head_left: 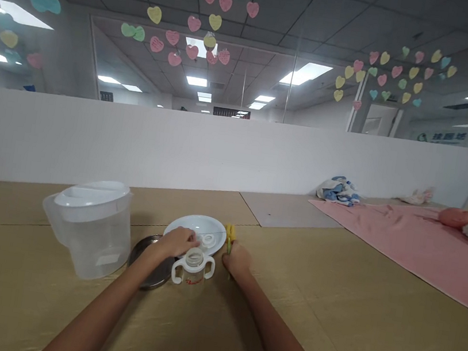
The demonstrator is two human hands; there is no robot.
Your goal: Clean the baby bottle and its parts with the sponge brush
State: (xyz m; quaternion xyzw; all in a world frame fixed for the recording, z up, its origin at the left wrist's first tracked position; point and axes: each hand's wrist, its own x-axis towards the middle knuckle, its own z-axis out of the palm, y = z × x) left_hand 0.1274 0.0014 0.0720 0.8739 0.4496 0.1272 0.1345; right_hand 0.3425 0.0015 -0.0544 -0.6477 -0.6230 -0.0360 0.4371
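A clear baby bottle (193,274) with a white two-handled collar stands uncapped on the table in front of me. Just behind it is a white plate (174,226) with white ring-shaped bottle parts (207,241) in it. My left hand (179,241) is over the plate's near left side, fingers bent and drawn together by the bottle's mouth; what they hold, if anything, is hidden. Right of the plate, my right hand (238,260) is closed round the green handle of a brush with a yellow head (230,233), which points away from me.
A round dark metal tray (155,278) lies partly under my left forearm. Left of it stands a translucent lidded pitcher (98,238). A pink cloth (415,247) covers the far right, with a crumpled blue-and-white cloth (339,190) beside it. A white wall (219,156) borders the table's back.
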